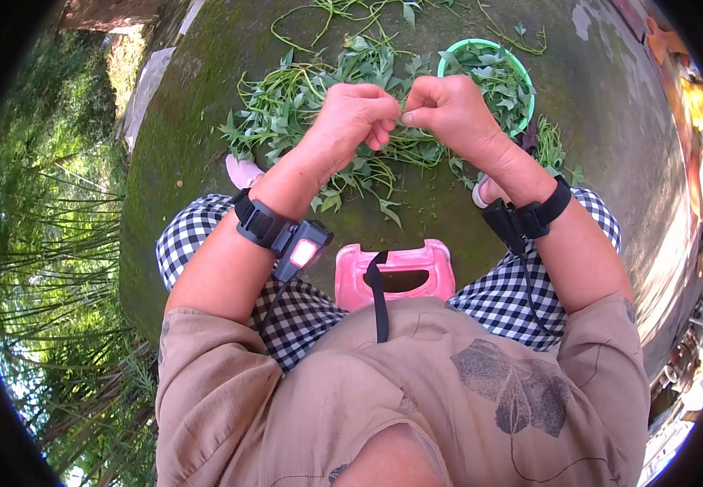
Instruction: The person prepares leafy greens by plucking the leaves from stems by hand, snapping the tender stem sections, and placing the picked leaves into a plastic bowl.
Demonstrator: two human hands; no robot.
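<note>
My left hand (357, 119) and my right hand (454, 116) meet almost fingertip to fingertip above the greens. Both are closed in a pinch on what looks like a thin green stem, mostly hidden by the fingers. Below and behind them a loose pile of leafy green vines (274, 109) with long stems spreads over the ground. Just beyond my right hand stands a round basket with a light green rim (532, 97), filled with picked green leaves (493, 71).
A pink plastic stool (396, 258) shows between my knees, which are in checkered trousers. More stems (548, 144) lie right of the basket, and trailing vines (303, 20) lie farther off. The mossy concrete ground (197, 138) borders dense greenery (51, 243) on the left.
</note>
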